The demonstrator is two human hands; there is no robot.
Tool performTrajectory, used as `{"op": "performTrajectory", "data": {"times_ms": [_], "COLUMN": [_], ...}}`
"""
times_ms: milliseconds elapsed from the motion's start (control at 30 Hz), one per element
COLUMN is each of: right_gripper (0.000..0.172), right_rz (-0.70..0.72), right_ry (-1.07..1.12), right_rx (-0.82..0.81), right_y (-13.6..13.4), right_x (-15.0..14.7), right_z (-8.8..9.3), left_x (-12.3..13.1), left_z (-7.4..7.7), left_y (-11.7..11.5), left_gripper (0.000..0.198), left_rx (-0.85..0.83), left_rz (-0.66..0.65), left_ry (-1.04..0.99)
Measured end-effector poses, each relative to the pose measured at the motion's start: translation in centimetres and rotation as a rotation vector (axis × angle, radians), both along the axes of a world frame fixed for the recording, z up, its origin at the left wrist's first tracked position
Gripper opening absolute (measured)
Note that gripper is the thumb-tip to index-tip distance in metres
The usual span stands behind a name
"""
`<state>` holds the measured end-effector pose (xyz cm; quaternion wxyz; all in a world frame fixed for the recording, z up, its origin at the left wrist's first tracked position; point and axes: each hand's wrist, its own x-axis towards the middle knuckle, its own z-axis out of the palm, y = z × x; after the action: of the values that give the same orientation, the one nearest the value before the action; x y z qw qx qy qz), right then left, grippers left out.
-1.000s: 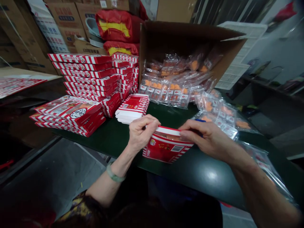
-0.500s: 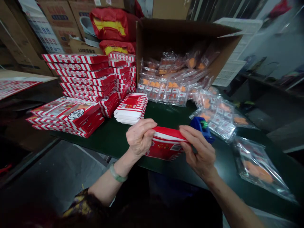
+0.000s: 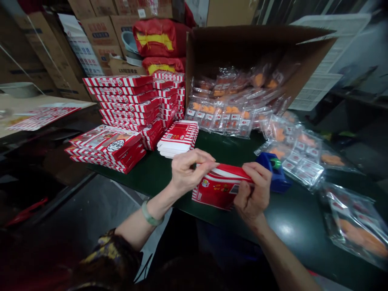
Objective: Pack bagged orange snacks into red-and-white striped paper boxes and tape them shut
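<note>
Between my hands, over the front of the green table, is a red box (image 3: 216, 190) with striped edges, its top flap partly lifted and a white inner edge showing. My left hand (image 3: 190, 169) pinches the flap's left part between thumb and fingers. On the right end, my right hand (image 3: 254, 188) grips the box, fingers over the top edge and thumb on the printed face. A stack of flat red-and-white cartons (image 3: 178, 137) lies just beyond my left hand. Right beside my right hand stands a blue tape dispenser (image 3: 280, 182) with a green core.
Stacks of finished-looking striped boxes (image 3: 121, 105) stand at the left. A large cardboard box (image 3: 315, 52) on its side spills clear packets (image 3: 224, 117) of orange items. More packets (image 3: 357, 226) lie at the right. The green table's (image 3: 151, 178) front edge runs close to me.
My left hand has slid inward along the flap, and its fingers are straighter. The right hand has curled more around the box's end. The whole view has shifted, moving the scene rightward.
</note>
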<state>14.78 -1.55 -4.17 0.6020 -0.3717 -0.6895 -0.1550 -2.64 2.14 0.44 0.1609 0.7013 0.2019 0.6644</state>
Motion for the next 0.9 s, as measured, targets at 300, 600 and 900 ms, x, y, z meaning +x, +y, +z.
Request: {"op": "performTrajectory", "data": {"times_ms": [300, 600, 900], "right_gripper": [0.044, 0.052, 0.019], "right_rz": [0.037, 0.097, 0.019], "right_ry": [0.025, 0.147, 0.022], "right_rx": [-0.003, -0.067, -0.115], "right_y": [-0.5, -0.5, -1.0], "right_x": [-0.1, -1.0, -0.2], "right_z": [-0.2, -0.5, 2.2], "left_x": [0.7, 1.2, 1.2], "left_z": [-2.5, -2.8, -2.6], "left_y": [0.2, -0.3, 0.2], "left_gripper": [0.029, 0.031, 0.026], "left_rx": [0.25, 0.239, 0.228], "left_rz": [0.051, 0.124, 0.102], "left_ry": [-0.11, -0.095, -0.028]}}
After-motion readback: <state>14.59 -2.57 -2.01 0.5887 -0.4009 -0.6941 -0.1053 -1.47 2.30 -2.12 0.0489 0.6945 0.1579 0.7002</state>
